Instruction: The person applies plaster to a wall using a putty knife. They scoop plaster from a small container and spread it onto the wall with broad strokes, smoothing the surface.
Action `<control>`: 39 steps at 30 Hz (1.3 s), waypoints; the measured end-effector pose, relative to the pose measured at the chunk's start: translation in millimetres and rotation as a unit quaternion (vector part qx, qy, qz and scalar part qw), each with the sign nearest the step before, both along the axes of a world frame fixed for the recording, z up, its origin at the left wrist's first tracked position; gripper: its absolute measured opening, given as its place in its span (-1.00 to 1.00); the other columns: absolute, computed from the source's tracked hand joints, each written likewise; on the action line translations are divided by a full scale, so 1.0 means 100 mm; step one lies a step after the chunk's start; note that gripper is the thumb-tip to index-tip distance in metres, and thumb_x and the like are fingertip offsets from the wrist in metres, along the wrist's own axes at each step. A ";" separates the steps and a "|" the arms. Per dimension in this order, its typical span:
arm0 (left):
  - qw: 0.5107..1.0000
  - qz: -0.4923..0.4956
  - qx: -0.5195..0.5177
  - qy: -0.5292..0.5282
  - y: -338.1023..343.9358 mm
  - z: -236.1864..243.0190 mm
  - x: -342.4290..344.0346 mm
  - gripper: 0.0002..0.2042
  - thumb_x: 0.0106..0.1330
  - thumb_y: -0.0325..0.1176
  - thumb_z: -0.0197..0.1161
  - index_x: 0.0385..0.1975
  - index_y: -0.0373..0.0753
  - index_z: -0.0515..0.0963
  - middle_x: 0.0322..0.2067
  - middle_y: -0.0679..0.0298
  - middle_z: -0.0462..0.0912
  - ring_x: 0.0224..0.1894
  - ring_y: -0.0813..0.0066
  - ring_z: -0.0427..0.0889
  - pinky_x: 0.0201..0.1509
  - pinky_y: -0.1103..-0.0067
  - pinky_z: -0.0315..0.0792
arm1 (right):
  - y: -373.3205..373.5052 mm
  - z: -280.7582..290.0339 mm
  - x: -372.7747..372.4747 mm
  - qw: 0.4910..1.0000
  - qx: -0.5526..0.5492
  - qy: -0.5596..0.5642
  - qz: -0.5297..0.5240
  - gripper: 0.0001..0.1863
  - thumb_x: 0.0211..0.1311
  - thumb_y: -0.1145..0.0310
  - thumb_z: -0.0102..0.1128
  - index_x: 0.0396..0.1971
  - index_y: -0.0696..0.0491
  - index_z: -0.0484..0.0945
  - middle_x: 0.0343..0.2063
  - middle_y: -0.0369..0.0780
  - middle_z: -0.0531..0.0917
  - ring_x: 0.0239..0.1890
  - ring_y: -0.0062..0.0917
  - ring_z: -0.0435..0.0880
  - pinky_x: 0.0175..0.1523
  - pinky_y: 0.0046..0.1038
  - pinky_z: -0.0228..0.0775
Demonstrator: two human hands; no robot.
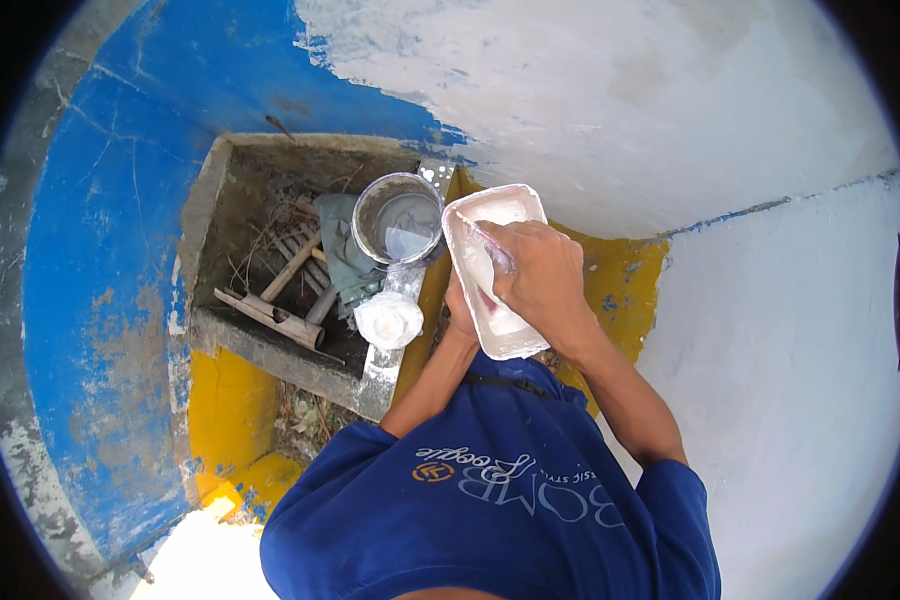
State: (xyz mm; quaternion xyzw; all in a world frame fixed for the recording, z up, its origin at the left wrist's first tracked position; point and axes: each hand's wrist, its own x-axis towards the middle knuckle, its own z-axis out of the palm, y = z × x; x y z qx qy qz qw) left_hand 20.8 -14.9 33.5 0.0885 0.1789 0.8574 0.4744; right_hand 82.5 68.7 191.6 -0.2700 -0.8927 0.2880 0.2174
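A white rectangular paint tray (457, 215), smeared with white paint or putty, is held in front of my body. My left hand (458, 308) grips it from its left side and underneath, with the fingers mostly hidden behind the wall. Over the tray, my right hand (540, 270) is closed, its fingers reaching inside. A pale, thin-edged piece shows at those fingers, but its kind is hidden. Left of the tray stands a round bucket (363, 222) with greyish-white liquid in it. A white crumpled bundle (388, 320) sits on the ledge nearer to me.
The paint-spotted ledge (378, 385) edges a concrete box (205, 190) holding sticks, split bamboo (285, 325) and a grey-green cloth (338, 235). Around me stand a blue wall (120, 220), a whitened wall (610, 110) and yellow lower surfaces (625, 290).
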 end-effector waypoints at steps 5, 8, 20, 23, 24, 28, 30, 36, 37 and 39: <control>0.998 -0.027 -0.005 -0.054 -0.02 -0.22 0.04 -0.48 0.52 -0.06 -0.19 0.35 -0.21 0.22 0.21 0.16 0.43 0.24 0.28 0.46 0.35 0.33 0.34 | 0.01 0.11 0.06 0.988 -0.018 -0.145 0.054 -0.54 -0.20 0.44 0.30 -0.13 -0.04 0.74 -0.41 -0.08 0.70 -0.28 -0.19 0.69 -0.27 -0.18 0.49; 1.000 -0.007 0.013 -0.005 -0.01 -0.03 -0.04 -0.46 0.52 0.01 -0.19 0.38 -0.14 0.20 0.23 0.15 0.42 0.24 0.24 0.46 0.34 0.28 0.35 | 0.01 0.11 0.20 0.996 -0.017 -0.084 0.010 -0.57 -0.13 0.46 0.26 -0.13 -0.02 0.73 -0.41 -0.10 0.71 -0.27 -0.22 0.69 -0.28 -0.20 0.49; 0.993 -0.013 0.029 -0.110 0.04 0.03 0.03 -0.36 0.49 0.21 -0.22 0.37 -0.14 0.22 0.25 0.20 0.41 0.27 0.21 0.41 0.37 0.25 0.29 | -0.22 -0.31 0.16 0.996 0.061 -0.035 -0.047 -0.55 -0.12 0.50 0.17 -0.12 0.03 0.72 -0.37 -0.12 0.73 -0.30 -0.22 0.69 -0.22 -0.25 0.53; 0.989 -0.031 0.117 -0.087 0.06 0.05 -0.01 -0.35 0.49 0.21 -0.24 0.38 -0.13 0.21 0.26 0.19 0.40 0.27 0.20 0.41 0.37 0.25 0.29 | -0.18 -0.25 0.18 0.999 0.032 0.000 -0.006 -0.57 -0.12 0.48 0.20 -0.12 0.01 0.71 -0.44 -0.17 0.71 -0.32 -0.26 0.69 -0.24 -0.26 0.54; 0.992 -0.011 0.097 -0.084 0.07 0.08 -0.01 -0.35 0.50 0.21 -0.25 0.39 -0.13 0.19 0.27 0.18 0.39 0.27 0.21 0.41 0.37 0.24 0.30 | -0.16 -0.21 0.16 0.998 0.053 0.035 -0.023 -0.56 -0.13 0.49 0.20 -0.12 0.00 0.71 -0.43 -0.17 0.72 -0.32 -0.26 0.69 -0.24 -0.26 0.54; 0.995 0.038 0.046 -0.076 0.13 0.21 0.01 -0.36 0.50 0.19 -0.24 0.39 -0.13 0.18 0.26 0.18 0.40 0.26 0.22 0.42 0.36 0.24 0.31 | -0.15 -0.15 0.11 0.995 0.088 0.001 -0.056 -0.54 -0.16 0.51 0.21 -0.13 0.01 0.72 -0.40 -0.14 0.72 -0.29 -0.23 0.69 -0.22 -0.24 0.53; 0.994 0.032 0.056 -0.093 0.13 0.18 0.01 -0.37 0.51 0.18 -0.24 0.38 -0.14 0.20 0.25 0.18 0.40 0.25 0.22 0.43 0.35 0.25 0.32 | -0.18 -0.19 0.12 0.994 0.089 -0.020 -0.058 -0.54 -0.19 0.51 0.22 -0.14 0.03 0.73 -0.39 -0.10 0.72 -0.28 -0.19 0.69 -0.20 -0.23 0.53; 0.993 0.039 0.021 -0.109 0.15 0.05 -0.03 -0.39 0.47 0.12 -0.17 0.36 -0.17 0.22 0.21 0.15 0.42 0.23 0.19 0.45 0.34 0.23 0.33 | -0.09 -0.19 0.09 0.999 -0.030 0.029 -0.036 -0.64 -0.08 0.45 0.24 -0.18 0.17 0.67 -0.49 0.08 0.64 -0.41 0.02 0.64 -0.26 -0.13 0.45; 0.994 0.050 0.009 -0.093 0.16 0.02 -0.04 -0.39 0.42 0.07 -0.10 0.37 -0.16 0.21 0.22 0.13 0.41 0.24 0.16 0.44 0.34 0.19 0.33 | -0.09 -0.17 0.08 0.999 -0.030 0.027 -0.034 -0.64 -0.08 0.45 0.24 -0.18 0.17 0.67 -0.49 0.08 0.64 -0.41 0.02 0.64 -0.26 -0.13 0.45; 0.995 0.056 0.017 -0.081 0.17 0.02 -0.05 -0.41 0.43 0.04 -0.10 0.37 -0.16 0.21 0.21 0.13 0.42 0.24 0.18 0.45 0.32 0.21 0.35 | -0.11 -0.08 0.06 0.997 -0.020 -0.073 -0.021 -0.72 -0.07 0.43 0.25 -0.29 0.21 0.65 -0.52 0.09 0.63 -0.42 0.02 0.64 -0.28 -0.11 0.44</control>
